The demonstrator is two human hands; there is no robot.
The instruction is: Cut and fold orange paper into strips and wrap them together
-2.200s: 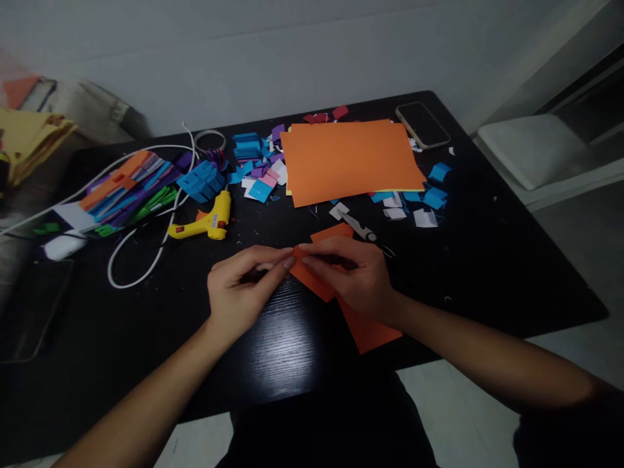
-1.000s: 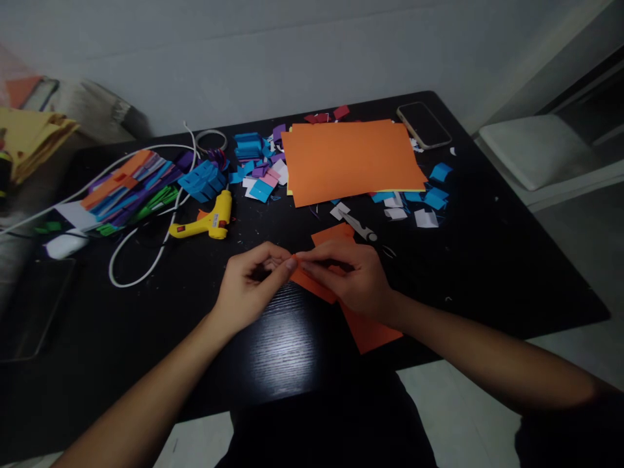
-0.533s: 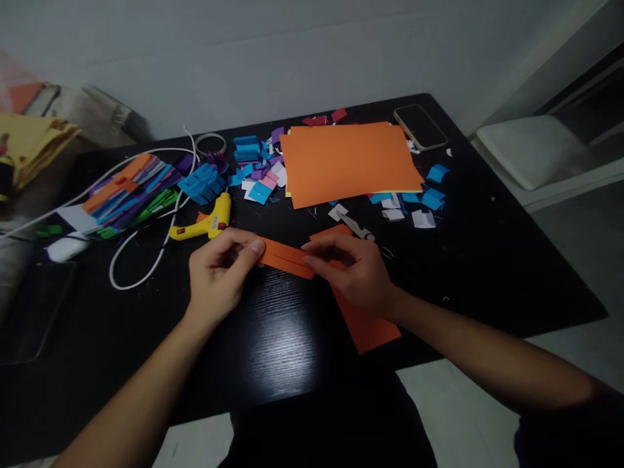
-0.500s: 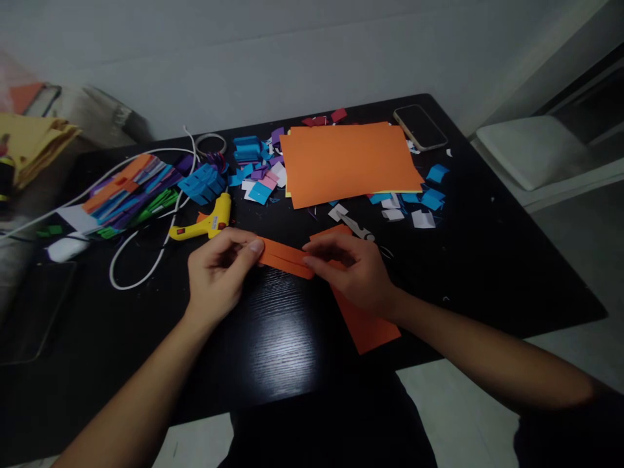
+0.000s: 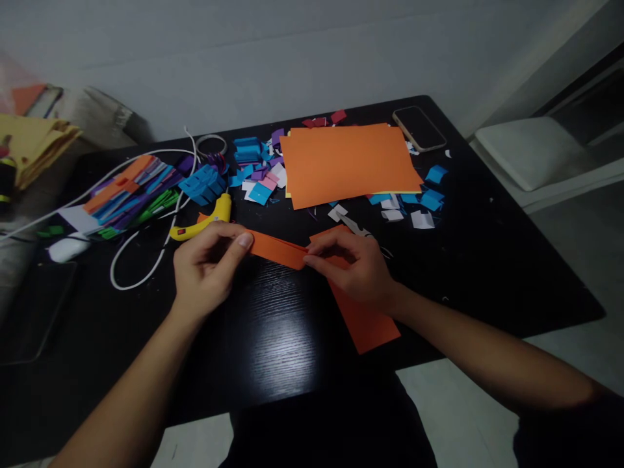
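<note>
A folded orange paper strip [image 5: 275, 250] is stretched between my two hands above the black table. My left hand [image 5: 207, 270] pinches its left end, thumb on top. At the other end, my right hand [image 5: 353, 266] grips the strip's corner between thumb and fingertips. Beneath my right hand lies a larger orange paper piece [image 5: 368, 322], partly covered by it. Scissors [image 5: 358, 227] rest just beyond that hand, their handles mostly hidden. A yellow glue gun [image 5: 214, 218] lies behind my left hand, which covers part of it.
A stack of orange sheets [image 5: 351, 162] lies at the back, with paper scraps [image 5: 260, 188] around it. A phone [image 5: 419, 128] sits at the far right. Bundled coloured strips [image 5: 136, 188] and a looping white cable [image 5: 114, 266] occupy the left side.
My left hand has shifted slightly left and up, drawing away from my right hand. More of the orange strip shows, and its face has turned so the crease line sits along the upper edge.
</note>
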